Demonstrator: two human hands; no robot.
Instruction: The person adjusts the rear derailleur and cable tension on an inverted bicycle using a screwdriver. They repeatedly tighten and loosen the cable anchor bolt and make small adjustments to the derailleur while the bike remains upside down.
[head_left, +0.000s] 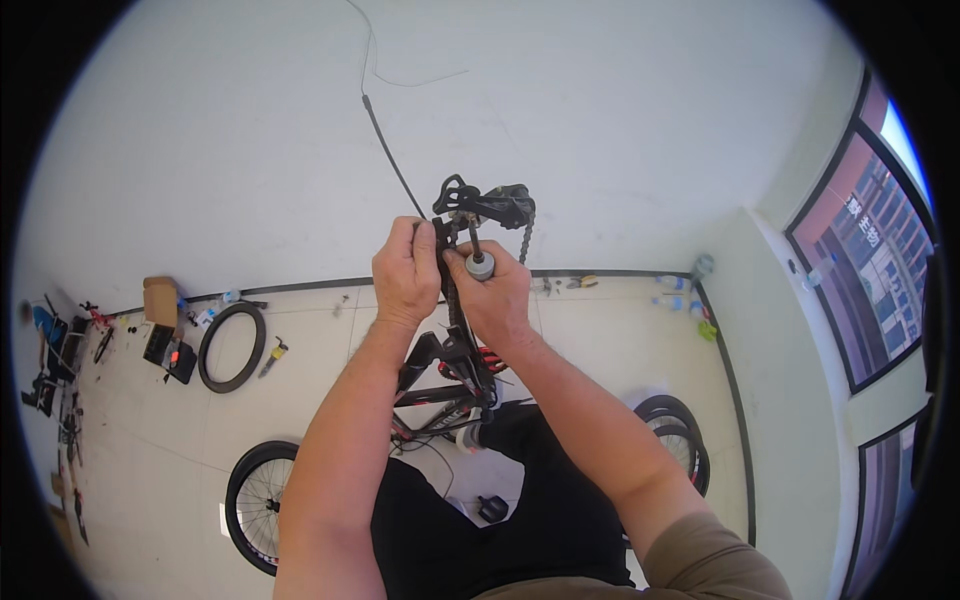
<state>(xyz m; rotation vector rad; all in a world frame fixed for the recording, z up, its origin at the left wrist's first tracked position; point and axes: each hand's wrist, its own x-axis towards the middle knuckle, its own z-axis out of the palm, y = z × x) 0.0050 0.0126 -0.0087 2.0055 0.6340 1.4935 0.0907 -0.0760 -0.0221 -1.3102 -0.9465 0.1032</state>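
A bicycle frame [428, 396] stands in front of me, its upper end between my hands. My left hand [405, 278] is closed, thumb against bent fingers, where a thin black cable housing [390, 150] runs into the grip. Fine bare wire [373, 52] trails from the housing's far end. My right hand [497, 305] is closed around the black frame end, its thumb pointing toward the left hand. Just above that hand is a round grey knob [480, 266] on a dark rod. Beyond it sits a black rear derailleur [508, 205] with a hanging chain [527, 238]. The fingers' undersides are hidden.
A loose tire [205, 352] lies on the left floor near an open cardboard box [160, 298] and a yellow-handled tool [274, 354]. Wheels [236, 510] flank my legs. Plastic bottles [672, 302] and pliers [583, 282] lie by the wall. Windows [862, 250] are at the right.
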